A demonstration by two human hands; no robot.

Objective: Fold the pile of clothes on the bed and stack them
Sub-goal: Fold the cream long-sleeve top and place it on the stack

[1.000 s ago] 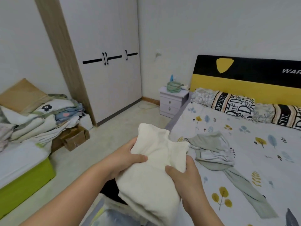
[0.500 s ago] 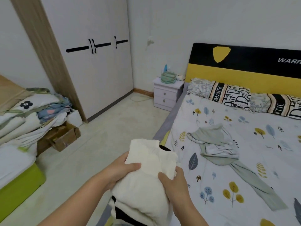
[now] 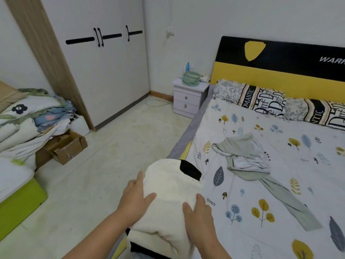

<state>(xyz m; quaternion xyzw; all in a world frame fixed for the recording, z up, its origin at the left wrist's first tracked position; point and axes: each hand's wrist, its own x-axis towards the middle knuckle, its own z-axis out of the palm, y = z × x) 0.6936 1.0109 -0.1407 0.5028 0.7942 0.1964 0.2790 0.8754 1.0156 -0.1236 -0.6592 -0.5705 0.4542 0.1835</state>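
Head view | your left hand (image 3: 135, 200) and right hand (image 3: 198, 214) rest flat, fingers released, on folded cream garment (image 3: 168, 195) | black garment (image 3: 190, 170) stacked beneath | 1 green garment (image 3: 248, 157) beyond your fingertips left unfolded

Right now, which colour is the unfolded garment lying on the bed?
Pale sage green with a white part, seen in the head view: garment.

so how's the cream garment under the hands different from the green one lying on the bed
The cream garment is folded into a thick, compact bundle; the green garment lies spread and crumpled, one long part trailing toward the foot of the bed.
The cream one has the left hand and right hand on it; nothing touches the green one.
The cream one sits on a black item; the green one lies directly on the sheet.
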